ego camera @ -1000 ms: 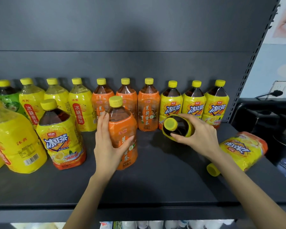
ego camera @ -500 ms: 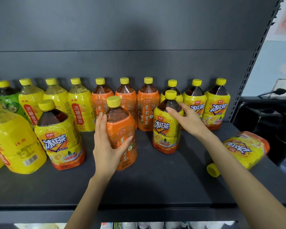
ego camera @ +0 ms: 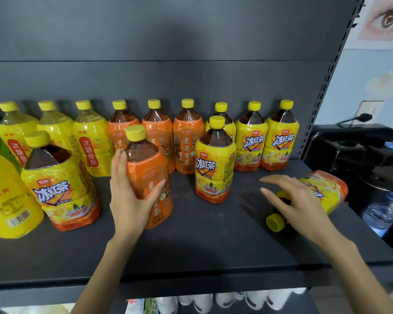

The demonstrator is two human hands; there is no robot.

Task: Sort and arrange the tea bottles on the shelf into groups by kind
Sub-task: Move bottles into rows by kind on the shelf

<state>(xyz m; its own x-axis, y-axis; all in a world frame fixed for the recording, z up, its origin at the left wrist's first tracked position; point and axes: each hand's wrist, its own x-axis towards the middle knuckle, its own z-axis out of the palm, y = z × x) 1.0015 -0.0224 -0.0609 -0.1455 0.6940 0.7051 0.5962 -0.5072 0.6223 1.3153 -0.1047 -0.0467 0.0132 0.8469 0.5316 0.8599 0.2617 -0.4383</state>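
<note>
- the lone upright yellow iced-tea bottle (ego camera: 214, 164) stands out front on the shelf (ego camera: 213, 250)
- left of it, the left hand (ego camera: 132, 196) is wrapped round an upright orange tea bottle (ego camera: 149, 175)
- right of it, the right hand (ego camera: 297, 205) hangs spread wide, holding nothing, over a tipped yellow bottle (ego camera: 329, 189) lying on its side

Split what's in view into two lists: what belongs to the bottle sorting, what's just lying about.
Job: orange bottle in the grip of the left hand; yellow bottle just right of it; tipped-over bottle by the open right hand; back row of bottles; shelf.
Lying about: water bottle; paper cups; eye poster.
</note>
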